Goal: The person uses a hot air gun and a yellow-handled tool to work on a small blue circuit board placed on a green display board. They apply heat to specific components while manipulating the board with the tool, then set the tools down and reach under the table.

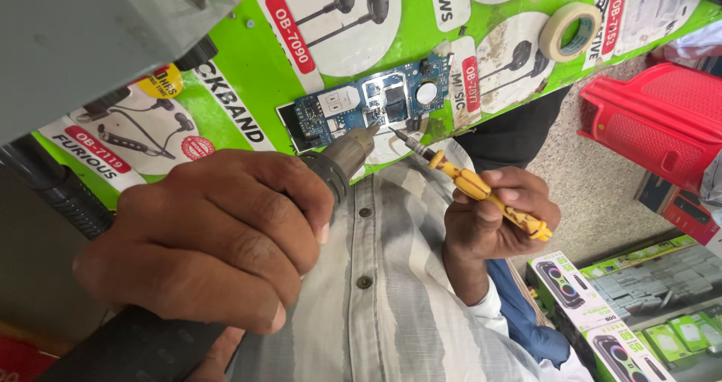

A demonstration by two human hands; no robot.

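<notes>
A blue circuit board (366, 104) lies on a green printed mat (256, 74) at the table's near edge. My left hand (207, 235) grips a black hot-air tool handle (143, 344); its grey metal nozzle (347, 153) touches or hovers just over the board's lower edge. My right hand (492, 213) holds a yellow-handled pointed tool (481, 194), its thin metal tip aimed at the board's lower right side, just short of it. Both hands are in front of my striped grey shirt (391, 299).
A roll of cream tape (570, 31) lies on the mat at the upper right. A red plastic stool (650, 122) stands on the floor to the right. Boxes with speaker pictures (594, 322) are stacked at the lower right. A black corrugated hose (56, 190) runs at the left.
</notes>
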